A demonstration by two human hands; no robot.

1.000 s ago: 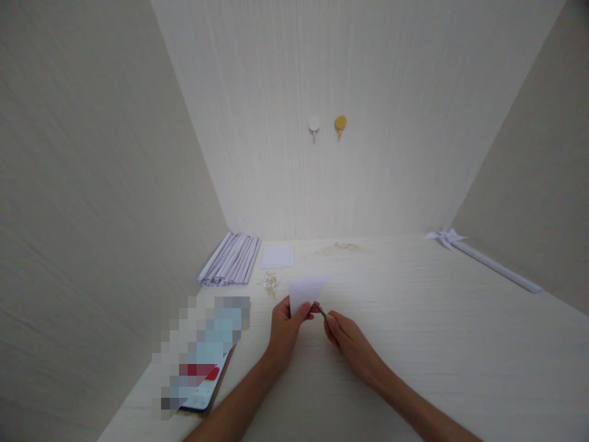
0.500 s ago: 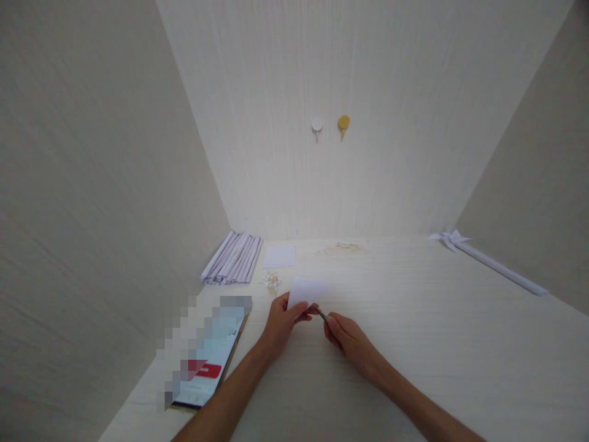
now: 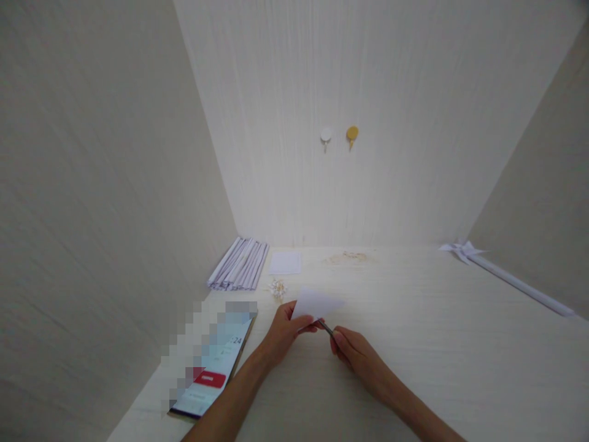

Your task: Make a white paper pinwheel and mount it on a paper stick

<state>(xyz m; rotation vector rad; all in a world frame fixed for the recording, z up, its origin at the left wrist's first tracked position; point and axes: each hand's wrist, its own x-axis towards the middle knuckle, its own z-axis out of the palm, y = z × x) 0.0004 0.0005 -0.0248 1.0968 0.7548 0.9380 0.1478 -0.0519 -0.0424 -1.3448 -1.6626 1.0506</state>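
Note:
A white piece of paper, pointed toward the right, is pinched in my left hand, thumb on top and fingers below. My right hand is closed around a slim dark metal tool that looks like scissors; its handles are hidden in the fist. The tool's tip meets the paper's lower edge, right beside my left fingertips. Just beyond my left hand lies a small cluster of white and tan bits, and behind that a flat white paper square.
Rolled white paper sticks lie stacked at the back left. A phone, partly pixelated, rests near my left forearm. On the right is a paper pinwheel with a long white stick. Two hooks are fixed to the back wall.
The whole view has shifted slightly, so everything sits a little lower and to the right. Both hands keep their grips, and the tool stays at the paper's lower edge.

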